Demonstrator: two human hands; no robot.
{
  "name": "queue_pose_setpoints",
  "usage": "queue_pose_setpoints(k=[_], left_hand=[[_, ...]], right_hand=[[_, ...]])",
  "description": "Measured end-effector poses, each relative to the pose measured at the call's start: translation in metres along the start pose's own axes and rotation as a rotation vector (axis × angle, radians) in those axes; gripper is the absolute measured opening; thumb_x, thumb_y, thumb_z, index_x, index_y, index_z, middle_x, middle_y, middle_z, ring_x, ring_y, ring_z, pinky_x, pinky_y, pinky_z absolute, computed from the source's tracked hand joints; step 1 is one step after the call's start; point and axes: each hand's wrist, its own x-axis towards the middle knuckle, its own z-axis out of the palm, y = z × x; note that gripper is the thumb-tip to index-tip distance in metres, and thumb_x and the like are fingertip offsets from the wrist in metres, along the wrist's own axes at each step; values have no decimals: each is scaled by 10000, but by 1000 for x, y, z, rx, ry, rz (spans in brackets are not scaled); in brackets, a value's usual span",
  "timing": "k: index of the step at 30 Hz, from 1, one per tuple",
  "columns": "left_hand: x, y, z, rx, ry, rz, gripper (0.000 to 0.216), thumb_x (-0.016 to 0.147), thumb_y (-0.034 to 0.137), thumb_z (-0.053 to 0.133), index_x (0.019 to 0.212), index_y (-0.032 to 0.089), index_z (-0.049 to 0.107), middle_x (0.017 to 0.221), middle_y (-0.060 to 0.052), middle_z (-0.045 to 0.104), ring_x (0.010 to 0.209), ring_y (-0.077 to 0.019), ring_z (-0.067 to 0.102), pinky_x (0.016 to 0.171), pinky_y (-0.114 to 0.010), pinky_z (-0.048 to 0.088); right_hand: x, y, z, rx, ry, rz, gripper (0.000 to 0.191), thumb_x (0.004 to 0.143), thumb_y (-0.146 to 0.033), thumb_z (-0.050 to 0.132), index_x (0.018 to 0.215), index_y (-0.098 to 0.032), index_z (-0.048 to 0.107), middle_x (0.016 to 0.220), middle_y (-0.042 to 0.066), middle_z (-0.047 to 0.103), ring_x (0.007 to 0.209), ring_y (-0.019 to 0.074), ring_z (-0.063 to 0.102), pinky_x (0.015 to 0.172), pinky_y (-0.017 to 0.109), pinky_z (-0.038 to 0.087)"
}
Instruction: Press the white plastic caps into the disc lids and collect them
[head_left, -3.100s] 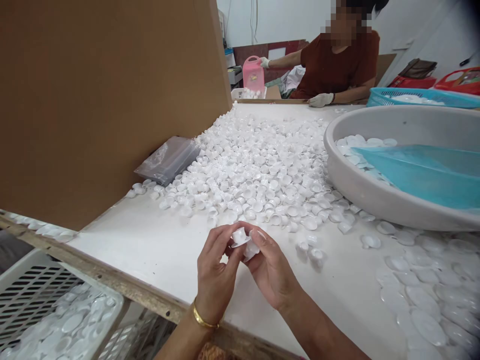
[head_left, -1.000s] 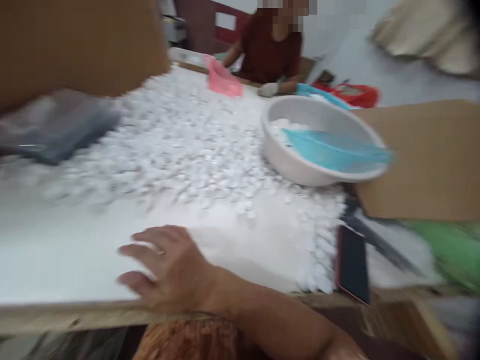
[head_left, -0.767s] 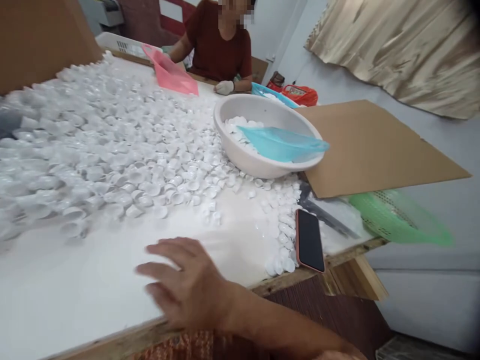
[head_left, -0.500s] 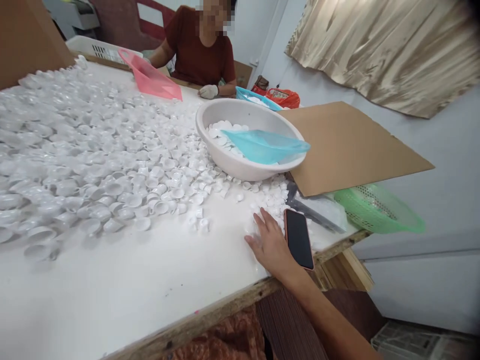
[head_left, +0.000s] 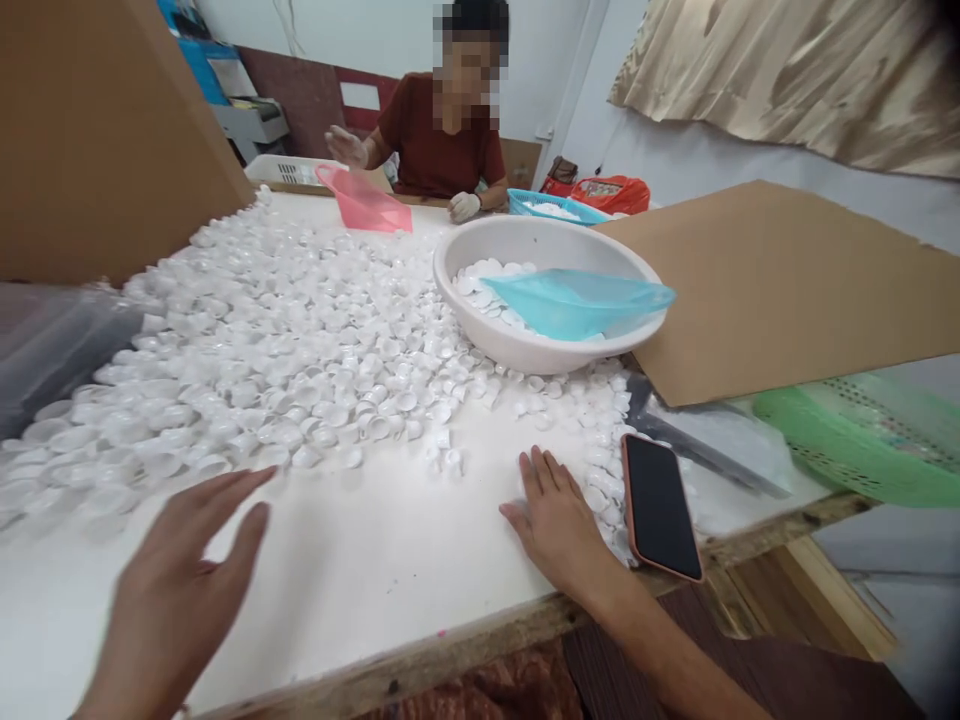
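Observation:
A broad heap of small white plastic caps (head_left: 300,330) covers the white table (head_left: 375,560). My left hand (head_left: 180,590) hovers open over the table's near left, fingers stretched toward the heap's edge, holding nothing. My right hand (head_left: 559,520) lies flat and open on the table, fingers on a patch of flat white caps (head_left: 600,470), just left of a dark phone in a pink case (head_left: 660,505).
A white basin (head_left: 547,350) holds caps and a teal scoop (head_left: 577,300). Cardboard sheets stand at the left (head_left: 112,130) and right (head_left: 787,280). A green basket (head_left: 862,440) sits at far right. A person in a dark red shirt (head_left: 442,150) sits across, by a pink scoop (head_left: 364,200).
Both hands let go of the cap pieces they held together. The view swung right. My right hand moved beside the phone and my left hand came back into view, open.

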Motion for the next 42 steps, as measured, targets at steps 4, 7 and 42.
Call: queue_pose_setpoints(k=[4,7,42], left_hand=[[9,21,36,178,-127,322,280,842,360,489,1088,296,606,1078,-51,588,995,-242,549,709,-370,532],[14,47,66,245,-242,494,344,847,327,488,1176,262,565,1194,-106,529,1119,-276,477,873,-454,471],[5,18,18,251,-211,80,259,827,247,493,1067,212,583,1026,-55,572,790,-160,575,716,-293,457]], right_hand=[[-5,-19,-1,126,-27,-213,581,879,-378,437,1373,-85,350,1452,154,252,1345,285,217,1083,472,215],[-4,-23,0,133,64,-259,515,872,-310,457,1351,-134,390,1449,143,277,1337,280,240,1067,494,236],[57,-70,15,299,163,-590,423,819,-206,589,1235,-195,511,1236,115,540,1135,259,473,905,430,404]])
